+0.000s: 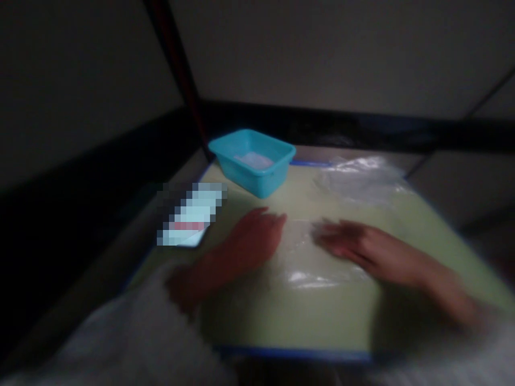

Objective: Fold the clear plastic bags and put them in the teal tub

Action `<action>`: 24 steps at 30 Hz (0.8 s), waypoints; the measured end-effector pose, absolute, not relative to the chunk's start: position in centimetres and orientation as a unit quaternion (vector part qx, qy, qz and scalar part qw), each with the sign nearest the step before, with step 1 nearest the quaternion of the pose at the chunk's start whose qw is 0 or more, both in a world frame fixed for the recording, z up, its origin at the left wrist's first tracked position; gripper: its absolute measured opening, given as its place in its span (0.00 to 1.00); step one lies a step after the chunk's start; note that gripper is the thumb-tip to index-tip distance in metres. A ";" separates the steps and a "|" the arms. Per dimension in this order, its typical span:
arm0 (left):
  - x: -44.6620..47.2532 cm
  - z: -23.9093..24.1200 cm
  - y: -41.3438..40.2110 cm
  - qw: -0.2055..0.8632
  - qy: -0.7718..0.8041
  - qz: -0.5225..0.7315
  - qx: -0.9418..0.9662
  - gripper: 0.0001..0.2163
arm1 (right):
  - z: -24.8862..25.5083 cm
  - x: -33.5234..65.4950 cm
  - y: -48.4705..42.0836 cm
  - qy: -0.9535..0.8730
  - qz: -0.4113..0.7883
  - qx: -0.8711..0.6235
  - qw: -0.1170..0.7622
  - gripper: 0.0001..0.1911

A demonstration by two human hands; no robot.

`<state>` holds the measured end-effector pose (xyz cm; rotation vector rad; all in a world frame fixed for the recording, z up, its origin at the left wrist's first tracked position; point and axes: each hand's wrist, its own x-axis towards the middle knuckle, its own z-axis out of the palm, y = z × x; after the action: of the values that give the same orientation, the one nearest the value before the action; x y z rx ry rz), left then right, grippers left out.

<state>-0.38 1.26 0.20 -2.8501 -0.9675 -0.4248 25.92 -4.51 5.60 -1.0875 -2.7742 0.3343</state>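
Observation:
A clear plastic bag (317, 260) lies flat on a pale yellow-green tabletop, its lower edge shining. At its left side is my left hand (259, 230), with one finger stretched out above the others and the fingertips near the bag's edge. My right hand (358, 241) rests over the bag's right part, palm down, its fingers stretched out and blurred. Neither hand visibly lifts anything. Whether the left fingertips press on the bag is hard to make out in the dim, smeared picture.
A turquoise plastic basket (257, 179) with something whitish inside stands at the table's back left. Crumpled clear plastic (358, 182) lies at the back right. A phone with a lit screen (197, 214) is by the left edge. The tabletop (289, 321) has a blue rim.

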 end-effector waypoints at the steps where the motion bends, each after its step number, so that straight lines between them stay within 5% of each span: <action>1: -0.5 -0.2 1.3 0.061 -0.314 -0.137 -0.938 0.17 | 5.7 25.8 -4.6 -0.927 0.110 -0.354 0.062 0.18; 24: 0.3 0.4 1.2 0.046 -0.324 -0.102 -0.939 0.18 | 4.8 23.4 -5.4 -0.934 0.189 -0.287 0.095 0.20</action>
<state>0.31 1.22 0.39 -2.8673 -0.9881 -0.3113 23.43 -5.43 4.76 -0.8513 -2.7706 0.5593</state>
